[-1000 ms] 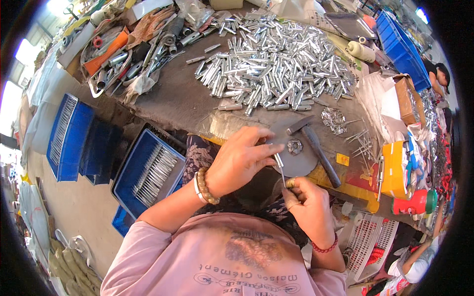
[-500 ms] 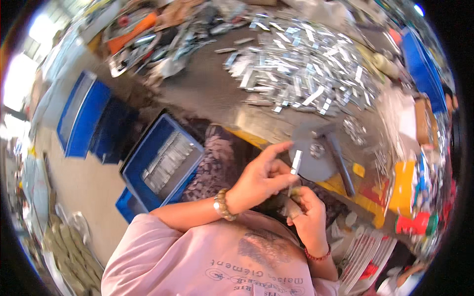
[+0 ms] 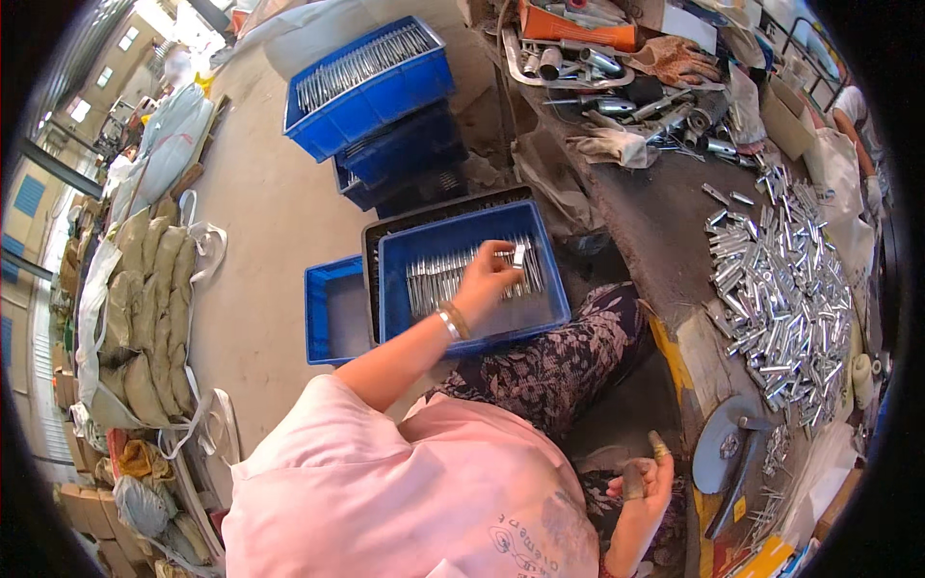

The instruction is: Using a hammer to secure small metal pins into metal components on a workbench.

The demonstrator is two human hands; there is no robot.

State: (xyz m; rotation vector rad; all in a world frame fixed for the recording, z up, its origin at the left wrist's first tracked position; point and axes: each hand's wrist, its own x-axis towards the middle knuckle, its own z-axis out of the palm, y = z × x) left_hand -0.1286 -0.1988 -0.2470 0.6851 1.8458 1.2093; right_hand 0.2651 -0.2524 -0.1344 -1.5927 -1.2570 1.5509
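- I had the left hand [image 3: 482, 286] over the blue bin [image 3: 392, 279], its finger and thumb pinched on a shiny metal piece [image 3: 518, 256].
- Thin metal rods [image 3: 438, 282] lay side by side in that bin.
- My right hand [image 3: 646, 496] was near the bench [image 3: 647, 214], fingers apart.
- On my far-off screen, silver tubes [image 3: 782, 299] made a big pile on the bench.

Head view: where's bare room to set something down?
Bare: the workbench top between the hand tools and the heap of metal tubes; also the floor between the tan sacks and the stacked blue bins. Crowded: that heap, and the blue bin of metal rods under the left hand.
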